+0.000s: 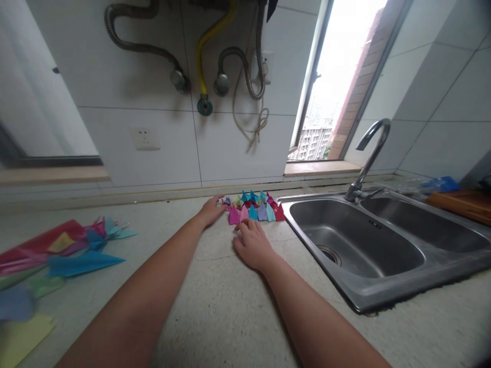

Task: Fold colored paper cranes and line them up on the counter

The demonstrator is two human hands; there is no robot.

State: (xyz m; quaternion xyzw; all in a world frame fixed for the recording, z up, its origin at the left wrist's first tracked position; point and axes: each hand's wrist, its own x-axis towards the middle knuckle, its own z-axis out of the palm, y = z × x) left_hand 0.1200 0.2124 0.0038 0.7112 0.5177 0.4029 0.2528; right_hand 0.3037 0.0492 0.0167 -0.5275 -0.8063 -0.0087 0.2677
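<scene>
Small folded paper pieces with pointed tips, in several colours, stand close together in rows on the counter by the wall. At the left end of the rows is my left hand, fingers stretched out beside a small purple folded paper piece. My right hand is in front of the rows, its fingers apart and slightly bent. Its fingertips are close to a light pink folded paper piece; whether they touch it I cannot tell. A magenta folded paper piece stands between the hands, and a red one ends the front row.
A double steel sink with a curved tap lies to the right. Loose folded paper, including a blue piece, is heaped at the left. Beyond the sink is a wooden board. Hoses hang on the tiled wall behind.
</scene>
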